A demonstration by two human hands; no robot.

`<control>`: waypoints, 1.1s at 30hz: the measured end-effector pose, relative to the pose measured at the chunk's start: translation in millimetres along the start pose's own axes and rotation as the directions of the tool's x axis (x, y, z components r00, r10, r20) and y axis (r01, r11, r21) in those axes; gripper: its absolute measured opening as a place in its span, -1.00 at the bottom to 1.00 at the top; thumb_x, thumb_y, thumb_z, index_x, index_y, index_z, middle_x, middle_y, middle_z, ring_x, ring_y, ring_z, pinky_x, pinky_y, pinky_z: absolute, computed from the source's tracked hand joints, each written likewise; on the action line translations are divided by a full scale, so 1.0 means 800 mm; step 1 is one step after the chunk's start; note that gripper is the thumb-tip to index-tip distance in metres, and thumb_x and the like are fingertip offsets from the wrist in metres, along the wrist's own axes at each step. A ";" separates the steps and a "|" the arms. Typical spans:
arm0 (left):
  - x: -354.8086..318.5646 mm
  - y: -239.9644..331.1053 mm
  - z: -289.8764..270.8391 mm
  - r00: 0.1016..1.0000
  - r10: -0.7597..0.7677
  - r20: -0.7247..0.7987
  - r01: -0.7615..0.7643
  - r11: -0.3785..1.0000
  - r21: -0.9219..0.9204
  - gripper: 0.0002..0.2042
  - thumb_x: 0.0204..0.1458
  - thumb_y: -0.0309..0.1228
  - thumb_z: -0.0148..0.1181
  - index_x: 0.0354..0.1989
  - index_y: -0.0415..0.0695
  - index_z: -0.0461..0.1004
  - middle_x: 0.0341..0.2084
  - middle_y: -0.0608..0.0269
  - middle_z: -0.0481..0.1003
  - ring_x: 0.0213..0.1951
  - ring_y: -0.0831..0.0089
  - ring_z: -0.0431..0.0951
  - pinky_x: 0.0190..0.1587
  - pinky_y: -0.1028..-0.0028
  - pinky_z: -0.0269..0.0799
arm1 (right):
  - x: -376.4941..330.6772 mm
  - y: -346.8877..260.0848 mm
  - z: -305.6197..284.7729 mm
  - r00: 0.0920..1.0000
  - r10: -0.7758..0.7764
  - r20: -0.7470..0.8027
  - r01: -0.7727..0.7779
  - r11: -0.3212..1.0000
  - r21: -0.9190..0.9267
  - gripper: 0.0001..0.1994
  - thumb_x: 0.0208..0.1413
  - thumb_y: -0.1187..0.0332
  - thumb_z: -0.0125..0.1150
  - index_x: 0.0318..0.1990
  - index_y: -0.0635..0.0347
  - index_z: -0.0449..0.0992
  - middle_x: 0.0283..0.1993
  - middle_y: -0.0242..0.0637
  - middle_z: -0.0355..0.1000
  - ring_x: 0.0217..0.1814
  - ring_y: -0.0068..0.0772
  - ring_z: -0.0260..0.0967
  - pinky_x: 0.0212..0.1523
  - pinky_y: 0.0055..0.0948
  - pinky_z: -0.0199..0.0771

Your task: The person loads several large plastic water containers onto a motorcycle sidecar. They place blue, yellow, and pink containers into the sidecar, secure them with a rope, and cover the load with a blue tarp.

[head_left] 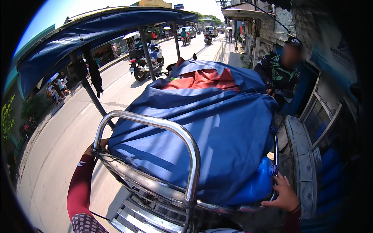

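Note:
A large load under a blue tarp (186,136) fills the metal-framed carrier in front of me. My left hand (97,146) is closed round the frame at the near left, beside the chrome bar (155,121); its fingers are partly hidden. Rope (143,181) is wound along the frame there. At the near right, my right hand (285,195) rests at the corner of the carrier's rail (248,209), thumb and fingers spread. A blue plastic jug (256,182) with a dark blue cap stands just inside that corner, partly under the tarp. Red cloth (204,79) shows on top of the load.
At right a person (281,70) in dark clothing is beside the load, close to a tiled ledge (301,163). A dark blue canopy (105,29) on posts covers the left. Beyond lies a road (74,120) with a parked scooter (142,62), riders and cars. Silver slats (145,217) lie below me.

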State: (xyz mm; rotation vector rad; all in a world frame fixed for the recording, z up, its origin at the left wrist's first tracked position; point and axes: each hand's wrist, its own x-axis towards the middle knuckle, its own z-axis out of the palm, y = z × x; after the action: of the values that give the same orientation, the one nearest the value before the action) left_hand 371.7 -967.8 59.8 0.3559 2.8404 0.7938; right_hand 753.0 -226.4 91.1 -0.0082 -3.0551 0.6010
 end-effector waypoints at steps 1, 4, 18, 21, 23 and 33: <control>-0.004 -0.001 -0.006 1.000 -0.002 -0.010 0.002 1.000 0.000 -0.54 0.20 -0.39 0.12 0.30 -0.07 0.38 0.08 0.16 0.55 0.09 0.28 0.56 0.19 0.32 0.42 | 0.002 0.002 0.005 1.000 0.004 -0.019 -0.003 1.000 0.011 -0.27 -0.24 -0.23 0.55 -0.20 0.38 0.69 0.36 0.19 0.30 0.60 0.24 -0.07 0.53 0.11 -0.09; 0.000 -0.007 -0.005 1.000 -0.009 -0.026 0.009 1.000 -0.013 -0.55 0.19 -0.41 0.12 0.29 -0.10 0.38 0.06 0.15 0.55 0.09 0.29 0.56 0.19 0.33 0.41 | 0.013 0.006 0.014 0.997 -0.021 -0.078 0.020 1.000 -0.023 -0.39 -0.28 -0.13 0.64 -0.40 0.37 0.70 0.31 0.19 0.36 0.58 0.19 0.01 0.47 -0.02 0.14; -0.024 -0.091 -0.034 0.961 0.164 -0.221 -0.189 0.977 -0.095 -0.58 0.17 -0.53 0.11 0.24 -0.25 0.38 0.01 0.10 0.57 0.09 0.31 0.56 0.18 0.35 0.41 | 0.132 -0.033 -0.023 0.857 -0.495 -0.144 0.482 0.868 -0.115 -0.40 -0.09 0.22 0.45 0.20 -0.03 0.53 0.37 -0.10 0.31 0.38 0.00 0.29 0.35 -0.09 0.26; -0.067 -0.093 -0.073 0.906 0.261 -0.334 -0.303 0.949 -0.082 -0.58 0.17 -0.55 0.10 0.23 -0.28 0.38 0.00 0.09 0.57 0.09 0.31 0.56 0.18 0.36 0.41 | 0.137 -0.059 -0.019 0.763 -0.605 -0.227 0.550 0.793 -0.261 -0.52 -0.04 0.29 0.40 0.13 0.04 0.57 0.10 -0.17 0.52 0.23 -0.11 0.44 0.35 -0.09 0.29; -0.068 -0.044 -0.071 0.921 0.087 -0.380 -0.145 0.981 -0.127 -0.65 0.16 -0.52 0.23 0.13 -0.29 0.48 -0.04 0.11 0.59 0.05 0.34 0.58 0.15 0.41 0.42 | 0.140 -0.042 -0.010 0.761 -0.620 -0.192 0.571 0.780 -0.256 -0.58 0.00 0.34 0.37 0.08 0.11 0.58 -0.03 -0.21 0.59 0.15 -0.13 0.50 0.36 -0.11 0.32; -0.279 0.441 0.024 0.472 0.762 -0.443 -0.560 0.647 0.517 -0.84 0.28 -0.50 0.04 -0.14 -0.33 0.53 -0.39 0.07 0.55 -0.27 0.23 0.56 -0.18 0.28 0.48 | 0.069 -0.022 -0.066 0.598 -0.752 -0.277 0.766 0.638 -0.079 -0.70 -0.22 0.26 0.46 -0.33 0.18 0.57 -0.35 -0.29 0.43 -0.38 -0.24 0.37 -0.33 -0.30 0.35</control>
State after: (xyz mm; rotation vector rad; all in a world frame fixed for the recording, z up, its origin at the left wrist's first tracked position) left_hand 653.9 -726.3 251.7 1.6671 3.4592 0.6417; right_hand 699.5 -222.3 147.7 1.0625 -2.3897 0.5208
